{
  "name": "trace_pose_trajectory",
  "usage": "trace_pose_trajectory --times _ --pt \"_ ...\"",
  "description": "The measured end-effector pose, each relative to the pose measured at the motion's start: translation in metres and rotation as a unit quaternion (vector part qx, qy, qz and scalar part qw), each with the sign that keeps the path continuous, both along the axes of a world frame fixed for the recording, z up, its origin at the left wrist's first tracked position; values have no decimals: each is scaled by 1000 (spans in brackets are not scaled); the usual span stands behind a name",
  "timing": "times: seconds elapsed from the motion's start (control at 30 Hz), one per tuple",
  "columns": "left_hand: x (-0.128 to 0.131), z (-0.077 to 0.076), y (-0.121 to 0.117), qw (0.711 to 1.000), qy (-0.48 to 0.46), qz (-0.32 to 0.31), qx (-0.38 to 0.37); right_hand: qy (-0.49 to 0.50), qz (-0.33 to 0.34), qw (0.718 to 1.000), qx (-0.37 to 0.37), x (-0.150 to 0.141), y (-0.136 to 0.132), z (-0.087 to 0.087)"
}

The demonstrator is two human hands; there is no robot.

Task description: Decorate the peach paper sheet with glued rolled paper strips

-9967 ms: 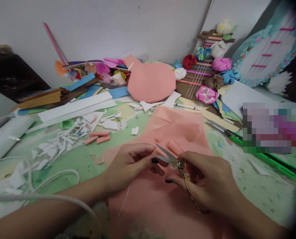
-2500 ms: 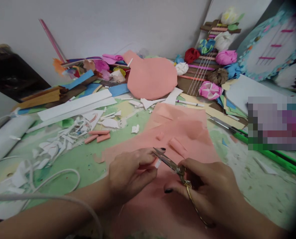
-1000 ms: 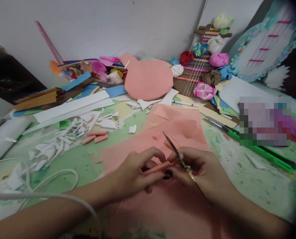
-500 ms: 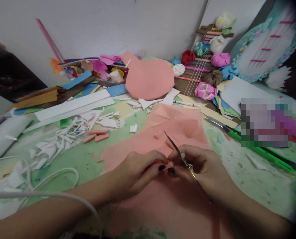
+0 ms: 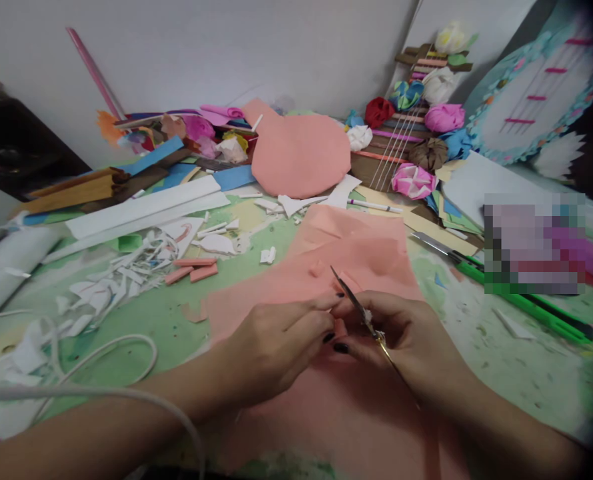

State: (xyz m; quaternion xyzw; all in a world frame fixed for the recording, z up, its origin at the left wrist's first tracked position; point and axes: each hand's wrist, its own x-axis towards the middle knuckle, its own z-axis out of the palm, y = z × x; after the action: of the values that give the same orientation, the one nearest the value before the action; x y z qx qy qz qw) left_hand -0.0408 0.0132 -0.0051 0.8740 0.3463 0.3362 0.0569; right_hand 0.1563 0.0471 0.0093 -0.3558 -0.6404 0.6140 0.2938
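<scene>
My left hand [image 5: 286,340] is closed, its fingertips pinching a small salmon-pink paper-covered piece [image 5: 341,329], mostly hidden by fingers. My right hand [image 5: 401,333] grips gold-handled scissors [image 5: 350,293], blades together and pointing up and away. Its thumb and forefinger also touch the pink piece, so both hands meet there. Beneath them spreads a sheet of salmon-pink crepe paper [image 5: 361,413]. A small pink scrap [image 5: 317,268] lies on the sheet, just beyond the hands. Several finished pink strips [image 5: 204,272] rest on the table to the left.
White paper scraps [image 5: 121,283] and a white cable [image 5: 121,343] lie left. A green utility knife [image 5: 531,308] with its blade out lies right. Behind stand a pink cutout shape [image 5: 301,157], a flower-decorated paper guitar [image 5: 391,157] and a blue one [image 5: 531,107].
The scissors' blades were open at the piece earlier; they now point away, closed. Both hands have come together on the pink piece, and my left fingers have shifted over it, covering most of it.
</scene>
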Motion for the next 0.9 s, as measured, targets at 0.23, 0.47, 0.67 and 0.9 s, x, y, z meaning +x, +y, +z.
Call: trace_pose_trajectory --times 0.23,0.47,0.67,0.9 --pt "2 5 -4 992 -104 73 -5 -26 -45 998 30 -1 -1 3" --pt "4 10 3 985 -155 8 -81 -25 -63 996 53 -2 0 7" --pt "5 7 4 982 -156 3 -105 -27 -49 995 86 -3 -2 6" --pt "6 4 2 984 -155 -1 -93 -38 -44 989 138 -1 -3 0"
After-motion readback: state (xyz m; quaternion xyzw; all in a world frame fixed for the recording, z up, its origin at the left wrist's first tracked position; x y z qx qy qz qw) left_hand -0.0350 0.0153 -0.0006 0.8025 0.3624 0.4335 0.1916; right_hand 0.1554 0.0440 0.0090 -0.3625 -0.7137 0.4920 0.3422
